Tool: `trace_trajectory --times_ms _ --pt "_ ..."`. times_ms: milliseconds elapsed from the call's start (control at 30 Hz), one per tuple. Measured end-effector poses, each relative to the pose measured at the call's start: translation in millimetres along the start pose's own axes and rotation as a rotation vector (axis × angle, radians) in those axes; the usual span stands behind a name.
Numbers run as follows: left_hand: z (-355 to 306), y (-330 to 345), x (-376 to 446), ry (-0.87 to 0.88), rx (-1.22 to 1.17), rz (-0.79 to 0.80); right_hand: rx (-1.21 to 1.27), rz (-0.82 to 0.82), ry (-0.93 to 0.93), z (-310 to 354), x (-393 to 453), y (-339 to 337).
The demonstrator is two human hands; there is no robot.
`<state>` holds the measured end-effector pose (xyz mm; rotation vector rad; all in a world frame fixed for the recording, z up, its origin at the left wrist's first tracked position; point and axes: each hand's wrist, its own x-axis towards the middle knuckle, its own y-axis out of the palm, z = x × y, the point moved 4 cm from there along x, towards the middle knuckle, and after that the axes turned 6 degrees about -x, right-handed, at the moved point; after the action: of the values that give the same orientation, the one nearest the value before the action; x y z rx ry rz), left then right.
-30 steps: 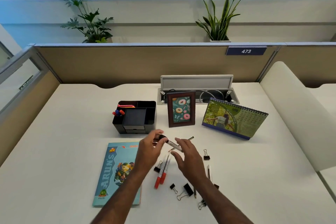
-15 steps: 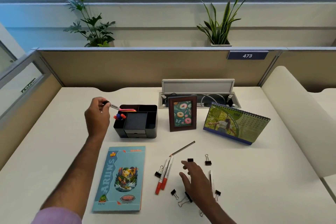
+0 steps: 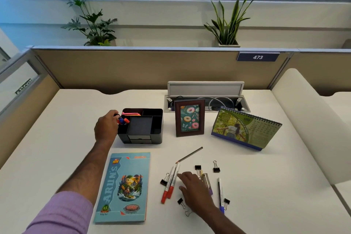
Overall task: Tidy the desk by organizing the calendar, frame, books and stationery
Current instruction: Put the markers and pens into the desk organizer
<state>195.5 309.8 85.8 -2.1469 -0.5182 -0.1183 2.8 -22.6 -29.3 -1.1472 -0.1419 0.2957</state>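
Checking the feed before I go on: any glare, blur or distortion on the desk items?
Head view: even daylight, soft shadows, no glare on the desk; wide-angle bending at the partition edges; book and calendar sharp; right hand slightly soft.

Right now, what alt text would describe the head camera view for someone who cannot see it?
A person's left hand reaches into a black desk organizer while the right hand hovers over scattered red markers and binder clips; a blue book lies between the arms.

Probably an office: a partitioned cubicle numbered 473, with a desk.
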Motion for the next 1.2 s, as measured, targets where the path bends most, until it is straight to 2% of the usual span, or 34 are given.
trace_trajectory --times_ms 200,367,467,633,833,1000,1200 --pt "9.4 14.5 -3.5 -0.041 0.109 0.19 -0.088 0.107 -0.099 5.9 13.0 14.6" --pt "15.6 27.2 -3.4 -0.071 0.271 0.365 -0.14 0.135 -0.165 5.4 18.2 16.7" --pt "14.3 24.6 -3.3 -0.058 0.314 0.372 -0.161 0.131 -0.19 5.4 20.5 14.9" --pt "5.2 16.5 -18.2 -0.053 0.175 0.202 -0.226 0.109 -0.203 4.7 21.3 12.2" --pt "-31.7 13.5 -67.3 0.074 0.047 0.07 -0.296 0.129 -0.193 -4.2 23.2 13.4" --pt "-48.8 32.6 -123.4 0.116 -0.149 0.104 -0.254 0.028 -0.181 0.0 26.0 -1.4" --pt "-77.6 39.5 -187.2 0.096 -0.437 0.182 0.001 -0.203 -0.054 23.9 30.0 -52.9"
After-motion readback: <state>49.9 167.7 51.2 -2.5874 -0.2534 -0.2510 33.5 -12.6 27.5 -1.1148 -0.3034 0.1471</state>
